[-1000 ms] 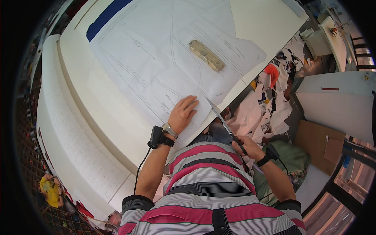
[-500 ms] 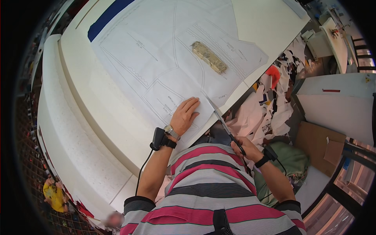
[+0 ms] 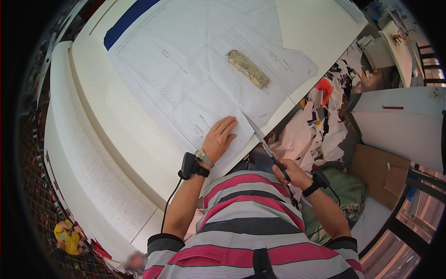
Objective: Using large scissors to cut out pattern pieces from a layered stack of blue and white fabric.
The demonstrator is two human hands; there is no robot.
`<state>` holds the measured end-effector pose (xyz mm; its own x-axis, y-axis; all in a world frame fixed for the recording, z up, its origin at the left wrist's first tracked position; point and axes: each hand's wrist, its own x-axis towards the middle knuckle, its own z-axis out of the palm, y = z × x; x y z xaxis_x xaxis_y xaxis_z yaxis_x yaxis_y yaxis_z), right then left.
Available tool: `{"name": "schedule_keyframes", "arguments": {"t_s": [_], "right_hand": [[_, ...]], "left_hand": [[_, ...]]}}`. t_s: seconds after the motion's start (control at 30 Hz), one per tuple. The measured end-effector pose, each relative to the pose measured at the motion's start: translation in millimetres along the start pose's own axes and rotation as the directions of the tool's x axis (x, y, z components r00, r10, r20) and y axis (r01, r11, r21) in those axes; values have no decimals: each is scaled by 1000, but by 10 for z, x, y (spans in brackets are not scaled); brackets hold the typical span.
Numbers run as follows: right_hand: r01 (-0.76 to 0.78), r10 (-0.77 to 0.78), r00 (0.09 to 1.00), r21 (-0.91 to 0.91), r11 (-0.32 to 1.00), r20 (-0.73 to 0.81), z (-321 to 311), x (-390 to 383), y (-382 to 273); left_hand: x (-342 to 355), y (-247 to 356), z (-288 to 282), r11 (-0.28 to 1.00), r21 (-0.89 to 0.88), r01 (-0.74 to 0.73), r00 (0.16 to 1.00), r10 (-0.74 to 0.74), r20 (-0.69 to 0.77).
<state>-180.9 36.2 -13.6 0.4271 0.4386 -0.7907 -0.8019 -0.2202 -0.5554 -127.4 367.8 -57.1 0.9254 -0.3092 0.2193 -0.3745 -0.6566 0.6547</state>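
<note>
A large sheet of pattern paper (image 3: 186,51) printed with outlines covers the white table. My left hand (image 3: 220,139) lies flat on its near part, fingers stretched toward the upper right. In my right hand (image 3: 292,173) is a pair of long scissors (image 3: 260,139), gripped by the black handles just past the table's near edge. The blades point up and left onto the paper, their tips by a printed line right of my left fingertips. A block wrapped in yellowish tape (image 3: 248,69) rests on the sheet farther up.
Paper and fabric scraps (image 3: 320,135) are heaped on the floor right of the table (image 3: 116,118). Beyond them stand a pale cabinet (image 3: 397,125) and a cardboard piece (image 3: 378,174). Blue material (image 3: 127,23) shows at the sheet's far left. A person in yellow (image 3: 67,237) is at lower left.
Both hands and the scissors hold nearly the same place, with only a very slight shift. The person in yellow at the lower left has moved a little.
</note>
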Motion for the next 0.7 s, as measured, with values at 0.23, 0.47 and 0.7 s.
{"name": "schedule_keyframes", "arguments": {"t_s": [0.23, 0.47, 0.7], "right_hand": [[16, -16, 1000, -6, 1000, 13, -8, -9, -58], [20, -20, 1000, -16, 1000, 7, -4, 16, -118], [-4, 4, 1000, -17, 1000, -3, 9, 12, -154]], "left_hand": [[-16, -14, 14, 1000, 0, 2, 1000, -2, -3], [-18, -20, 22, 1000, 0, -5, 1000, 5, -5], [-27, -22, 12, 1000, 0, 1, 1000, -1, -8]]}}
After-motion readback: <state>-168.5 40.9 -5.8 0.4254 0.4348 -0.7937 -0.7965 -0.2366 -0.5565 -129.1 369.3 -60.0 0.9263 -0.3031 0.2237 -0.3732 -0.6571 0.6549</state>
